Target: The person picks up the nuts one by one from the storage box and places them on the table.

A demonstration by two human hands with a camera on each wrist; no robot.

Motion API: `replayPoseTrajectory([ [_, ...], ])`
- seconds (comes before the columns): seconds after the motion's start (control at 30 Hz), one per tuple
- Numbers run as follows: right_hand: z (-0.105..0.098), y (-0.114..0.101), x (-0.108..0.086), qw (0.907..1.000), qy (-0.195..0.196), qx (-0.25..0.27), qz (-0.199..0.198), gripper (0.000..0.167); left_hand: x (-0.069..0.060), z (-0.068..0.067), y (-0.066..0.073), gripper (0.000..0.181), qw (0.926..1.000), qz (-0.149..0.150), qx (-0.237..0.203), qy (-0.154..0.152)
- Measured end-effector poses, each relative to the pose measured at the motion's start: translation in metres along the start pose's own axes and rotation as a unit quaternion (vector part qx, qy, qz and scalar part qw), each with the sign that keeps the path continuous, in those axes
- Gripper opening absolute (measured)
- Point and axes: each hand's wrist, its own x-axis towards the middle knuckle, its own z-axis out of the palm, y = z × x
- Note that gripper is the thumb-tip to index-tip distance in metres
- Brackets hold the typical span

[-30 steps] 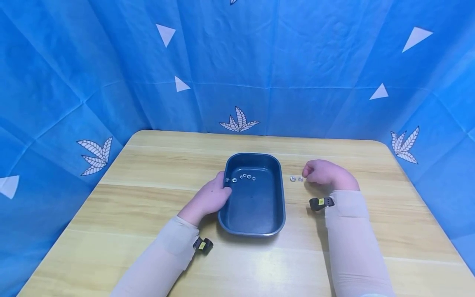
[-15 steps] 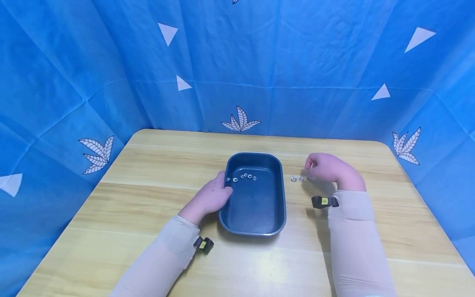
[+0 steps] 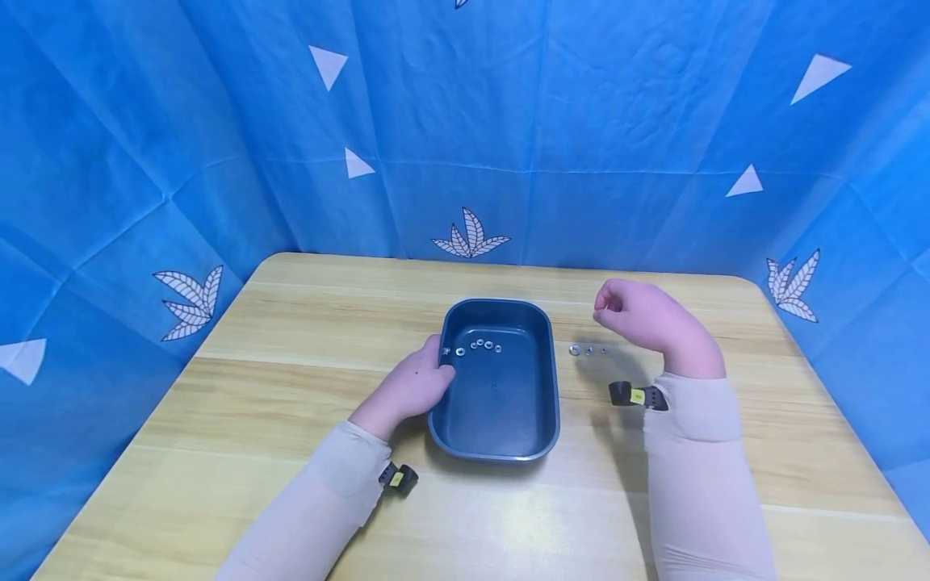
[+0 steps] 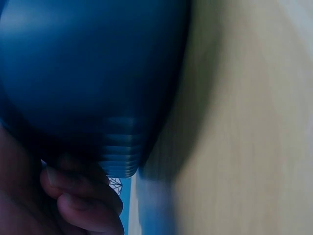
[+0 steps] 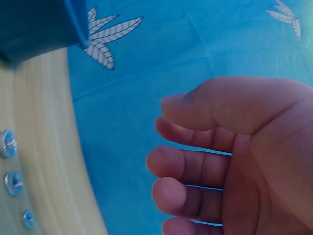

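A dark blue tray [image 3: 494, 411] stands on the table, its left wall gripped by my left hand [image 3: 414, 379]. In the left wrist view, curled fingers [image 4: 88, 205] show beside the tray's outer side. Several small silvery nuts [image 3: 489, 345] lie in an uneven row inside the tray. To its right, a line of three metal nuts sits on the wood: a larger nut [image 3: 575, 349], a middle nut [image 3: 589, 351] and a small nut [image 3: 605, 351]. Raised beyond these, my right hand [image 3: 643, 315] holds nothing; its fingers are loosely bent, the thumb close to the index finger.
The light wooden table [image 3: 291, 387] has rounded far corners. A blue patterned cloth [image 3: 465, 121] hangs behind it and along both sides. Each forearm wears a small black strap-on device, the right device [image 3: 635, 395] being close to the three nuts.
My right hand has let go of the smallest nut, which now shows at the right end of the line. That hand has risen and drawn away. The left hand and tray stay put.
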Motion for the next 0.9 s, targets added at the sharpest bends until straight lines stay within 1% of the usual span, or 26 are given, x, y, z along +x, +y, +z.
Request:
replayPoseTrajectory([
  [0.17,-0.005,-0.009,-0.004,0.9998,0.018,-0.005,-0.01,0.016,0.0,0.0,0.0,0.058,1.0,-0.003,0.003,0.0],
  [0.33,-0.006,-0.016,-0.007,0.9992,0.029,-0.016,-0.023,0.016,0.0,-0.001,0.001,0.058,1.0,-0.006,0.002,-0.003],
  [0.63,-0.008,-0.034,-0.012,0.9983,0.03,-0.016,-0.047,0.015,0.0,-0.001,0.001,0.058,1.0,0.0,0.0,-0.002],
  [0.8,-0.003,-0.046,-0.011,0.9977,0.029,-0.014,-0.06,0.013,0.0,-0.001,0.001,0.058,1.0,-0.004,-0.003,-0.004],
  [0.9,0.001,-0.052,-0.009,0.9975,0.029,-0.022,-0.061,0.013,-0.001,-0.001,0.001,0.059,1.0,-0.001,-0.004,-0.005],
])
